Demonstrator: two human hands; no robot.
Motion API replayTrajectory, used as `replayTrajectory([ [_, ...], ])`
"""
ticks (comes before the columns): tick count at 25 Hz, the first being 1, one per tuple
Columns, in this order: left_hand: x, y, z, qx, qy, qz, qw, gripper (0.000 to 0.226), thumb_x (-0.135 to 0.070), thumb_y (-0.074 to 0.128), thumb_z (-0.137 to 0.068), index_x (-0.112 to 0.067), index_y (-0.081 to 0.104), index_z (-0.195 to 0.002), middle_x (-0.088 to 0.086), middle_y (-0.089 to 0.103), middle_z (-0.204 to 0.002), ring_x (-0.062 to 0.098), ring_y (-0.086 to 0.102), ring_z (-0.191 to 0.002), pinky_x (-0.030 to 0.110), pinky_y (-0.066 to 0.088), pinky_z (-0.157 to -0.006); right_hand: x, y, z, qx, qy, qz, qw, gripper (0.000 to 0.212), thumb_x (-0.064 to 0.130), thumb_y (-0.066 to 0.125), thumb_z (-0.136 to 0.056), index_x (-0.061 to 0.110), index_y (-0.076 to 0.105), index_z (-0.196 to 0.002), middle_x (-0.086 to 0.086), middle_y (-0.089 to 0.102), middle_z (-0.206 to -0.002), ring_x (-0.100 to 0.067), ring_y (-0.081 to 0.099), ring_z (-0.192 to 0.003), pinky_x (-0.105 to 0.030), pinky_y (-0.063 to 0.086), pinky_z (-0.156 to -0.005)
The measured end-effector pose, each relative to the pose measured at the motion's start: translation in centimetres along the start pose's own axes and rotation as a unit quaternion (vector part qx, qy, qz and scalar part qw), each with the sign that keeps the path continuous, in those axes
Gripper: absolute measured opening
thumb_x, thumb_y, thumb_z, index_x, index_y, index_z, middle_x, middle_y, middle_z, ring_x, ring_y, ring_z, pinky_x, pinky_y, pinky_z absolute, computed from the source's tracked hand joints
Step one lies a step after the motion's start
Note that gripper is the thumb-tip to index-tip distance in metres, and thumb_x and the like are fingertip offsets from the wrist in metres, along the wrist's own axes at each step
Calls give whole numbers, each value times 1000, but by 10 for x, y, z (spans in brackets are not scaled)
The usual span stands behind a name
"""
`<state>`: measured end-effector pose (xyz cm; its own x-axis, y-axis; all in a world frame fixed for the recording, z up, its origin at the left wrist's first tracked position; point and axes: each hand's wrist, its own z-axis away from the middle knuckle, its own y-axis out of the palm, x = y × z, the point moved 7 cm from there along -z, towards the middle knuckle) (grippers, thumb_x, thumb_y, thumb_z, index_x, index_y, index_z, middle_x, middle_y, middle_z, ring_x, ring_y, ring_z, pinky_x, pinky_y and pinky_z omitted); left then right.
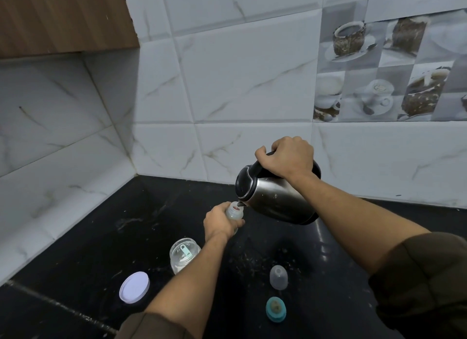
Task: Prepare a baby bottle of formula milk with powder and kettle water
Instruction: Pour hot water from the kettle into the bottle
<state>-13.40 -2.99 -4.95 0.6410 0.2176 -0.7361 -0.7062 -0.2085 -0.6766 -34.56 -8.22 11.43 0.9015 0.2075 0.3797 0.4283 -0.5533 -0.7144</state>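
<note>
Presently: pouring step, as I judge it, with kettle water going to the bottle.

Right hand (285, 159): fingers fully curled round the black handle of the kettle (275, 199), knuckles up, wrist bent so the body tips down and to the left. The forearm reaches in from the lower right. The kettle is lifted off the counter (88, 237). Its spout sits at the mouth of the baby bottle (233, 212); I cannot tell whether water is flowing.

Left hand (219, 222): closed round the bottle body below the neck, with thumb and fingers encircling it. The bottle is roughly upright. Its base is hidden by the hand, so I cannot tell if it rests on the counter.

Likely reason for this hold: the mouth is narrow and the kettle heavy, so the bottle is steadied right under the spout against tipping and spills.

Just beside the left forearm, nearer the person than the hand, is the open powder jar (183, 255) with a pale green scoop (184, 251) inside. The jar lid (134, 287) lies flat, further out to the left of that forearm.

Between the two forearms are the clear cap (278, 276) and, nearer the person, the teal teat ring (276, 309), apart from each other. I judge they are set aside to leave the bottle mouth free, yet within reach for closing.
</note>
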Motion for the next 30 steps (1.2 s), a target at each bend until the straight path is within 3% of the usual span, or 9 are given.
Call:
replayTrajectory([
  [5, 1, 2, 4, 10, -4, -7, 1000, 39, -20, 91, -77, -36, 67, -104, -11, 67, -94, 16, 64, -100, 33, 50, -92, -2, -1, 6, 6, 3, -8, 1000, 49, 49, 53, -76, 11, 48, -46, 2, 34, -40, -21, 36, -45, -26, 29, -50],
  [10, -3, 4, 9, 10, 1, -4, 1000, 43, -21, 91, -78, -29, 71, -116, -9, 68, -100, 14, 63, -100, 32, 50, -92, -4, -4, 6, 2, -10, -11, 1000, 50, 49, 51, -75, 12, 44, -43, 3, 33, -39, -21, 37, -43, -25, 33, -50],
  [15, -3, 2, 9, 9, -3, 5, 1000, 45, -22, 91, -77, -30, 71, -117, -9, 70, -102, 14, 65, -101, 34, 53, -96, -1, -6, 4, -1, -12, -7, 1000, 51, 49, 51, -76, 8, 54, -46, 1, 39, -40, -25, 46, -46, -28, 41, -53],
  [24, 2, 5, 13, 7, 4, 1, 1000, 43, -23, 92, -76, -30, 72, -113, -9, 71, -100, 14, 65, -98, 33, 53, -93, 3, -10, 10, 11, -14, -7, 1000, 49, 49, 52, -76, 14, 42, -42, 4, 33, -39, -20, 37, -42, -24, 34, -49],
  [27, -1, 2, 23, 3, 2, 15, 1000, 41, -21, 92, -74, -30, 74, -110, -11, 69, -94, 14, 65, -97, 29, 49, -88, 2, -14, 14, 25, -5, -6, 1000, 49, 51, 50, -75, 15, 42, -43, 4, 34, -39, -20, 38, -41, -26, 41, -49],
  [30, -2, 1, 31, 3, 2, 7, 1000, 43, -23, 93, -73, -31, 75, -111, -7, 73, -98, 17, 66, -99, 32, 52, -92, 3, -17, 19, 22, -7, -1, 1000, 48, 51, 49, -74, 14, 43, -44, 2, 34, -41, -22, 39, -43, -28, 42, -51],
])
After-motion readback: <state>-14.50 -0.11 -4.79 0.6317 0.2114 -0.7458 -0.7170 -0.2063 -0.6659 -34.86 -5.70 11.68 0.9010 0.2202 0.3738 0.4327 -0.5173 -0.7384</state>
